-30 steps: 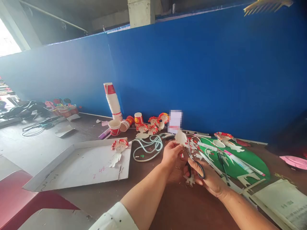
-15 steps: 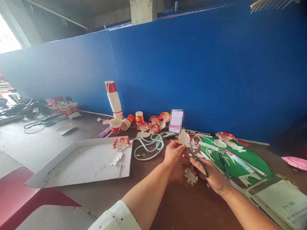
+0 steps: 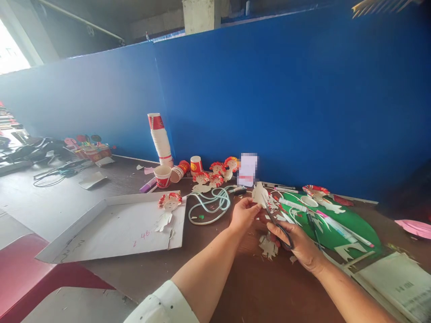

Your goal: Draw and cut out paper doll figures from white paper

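Note:
Between its thumb and fingers my left hand (image 3: 244, 213) pinches the lower edge of a white paper cutout (image 3: 259, 194), holding it up off the table. My right hand (image 3: 297, 244) is wrapped round the dark handles of a pair of scissors (image 3: 284, 234). The scissor blades point up and left and meet the cutout's right edge. Below the scissors another pale paper figure (image 3: 268, 247) lies on the brown table, partly behind my right fingers. Small paper scraps (image 3: 273, 205) are scattered just beyond the blades.
A shallow white cardboard lid (image 3: 117, 229) on the left carries a red-fringed paper figure (image 3: 169, 202). Behind it stand a tall stack of paper cups (image 3: 159, 140) and a pale green cord (image 3: 215, 200). Markers (image 3: 346, 231) lie on a green mat (image 3: 365, 224) at right.
The paper cutout has shifted and turned very slightly in my left hand. The scissor blades sit a little differently against its edge. Both arms are almost where they were.

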{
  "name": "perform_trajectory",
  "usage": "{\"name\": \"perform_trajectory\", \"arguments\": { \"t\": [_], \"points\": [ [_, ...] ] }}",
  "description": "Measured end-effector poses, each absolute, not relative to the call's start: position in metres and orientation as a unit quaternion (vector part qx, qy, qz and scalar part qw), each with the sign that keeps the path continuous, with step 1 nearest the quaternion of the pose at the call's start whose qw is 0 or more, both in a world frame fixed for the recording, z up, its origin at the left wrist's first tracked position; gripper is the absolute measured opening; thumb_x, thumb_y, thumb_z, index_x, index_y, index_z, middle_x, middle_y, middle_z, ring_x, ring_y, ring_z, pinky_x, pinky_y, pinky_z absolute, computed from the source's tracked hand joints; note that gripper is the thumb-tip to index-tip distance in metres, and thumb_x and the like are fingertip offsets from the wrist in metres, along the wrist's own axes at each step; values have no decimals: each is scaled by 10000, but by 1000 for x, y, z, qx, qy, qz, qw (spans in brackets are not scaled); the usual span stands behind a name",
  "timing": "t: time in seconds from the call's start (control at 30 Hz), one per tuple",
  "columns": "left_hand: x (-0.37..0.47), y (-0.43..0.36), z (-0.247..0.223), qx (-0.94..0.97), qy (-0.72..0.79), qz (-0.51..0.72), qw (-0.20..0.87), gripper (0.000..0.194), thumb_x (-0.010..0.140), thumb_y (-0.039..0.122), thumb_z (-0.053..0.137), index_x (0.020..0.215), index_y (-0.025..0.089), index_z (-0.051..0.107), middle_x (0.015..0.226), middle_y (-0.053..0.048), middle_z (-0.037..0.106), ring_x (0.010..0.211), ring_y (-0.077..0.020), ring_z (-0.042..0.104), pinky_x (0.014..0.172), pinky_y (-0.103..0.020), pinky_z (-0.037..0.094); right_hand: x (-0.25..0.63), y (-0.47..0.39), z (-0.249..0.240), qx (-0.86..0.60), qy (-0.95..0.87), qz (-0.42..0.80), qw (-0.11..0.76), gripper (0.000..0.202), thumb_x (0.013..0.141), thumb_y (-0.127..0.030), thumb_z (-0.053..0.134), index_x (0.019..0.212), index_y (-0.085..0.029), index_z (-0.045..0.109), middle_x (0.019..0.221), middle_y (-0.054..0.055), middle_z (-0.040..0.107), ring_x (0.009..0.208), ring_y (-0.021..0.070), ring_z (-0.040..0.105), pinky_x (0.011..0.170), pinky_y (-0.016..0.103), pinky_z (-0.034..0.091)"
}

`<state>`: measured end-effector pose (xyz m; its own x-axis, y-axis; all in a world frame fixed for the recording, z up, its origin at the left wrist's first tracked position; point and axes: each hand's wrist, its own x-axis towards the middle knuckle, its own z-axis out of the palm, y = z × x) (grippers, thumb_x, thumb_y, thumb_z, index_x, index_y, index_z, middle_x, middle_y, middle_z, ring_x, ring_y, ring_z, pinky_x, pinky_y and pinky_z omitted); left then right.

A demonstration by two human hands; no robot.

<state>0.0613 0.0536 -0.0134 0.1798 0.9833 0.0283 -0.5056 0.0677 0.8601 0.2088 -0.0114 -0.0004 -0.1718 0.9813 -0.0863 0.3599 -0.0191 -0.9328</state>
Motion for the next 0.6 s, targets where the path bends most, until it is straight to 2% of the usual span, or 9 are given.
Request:
{"name": "perform_trajectory", "arguments": {
  "t": [0.27, 0.6],
  "points": [
    [59, 52, -9, 385, 308, 556, 669, 401, 536, 378, 800, 747, 159, 538, 674, -7, 614, 587, -121, 586, 576, -245, 465, 207, -12, 2, -553, -601, 459, 351, 430, 811, -562, 549, 604, -187, 582, 527, -22, 523, 484, 106, 397, 457, 248, 247],
    [58, 55, -11, 407, 320, 550, 655, 330, 580, 333, 784, 741, 159, 554, 676, -14, 621, 591, -119, 594, 582, -235, 472, 211, -9, -4, -553, -609, 457, 339, 395, 814, -543, 553, 628, -199, 608, 541, -18, 536, 521, 127, 421, 483, 252, 258]
  ]
}}
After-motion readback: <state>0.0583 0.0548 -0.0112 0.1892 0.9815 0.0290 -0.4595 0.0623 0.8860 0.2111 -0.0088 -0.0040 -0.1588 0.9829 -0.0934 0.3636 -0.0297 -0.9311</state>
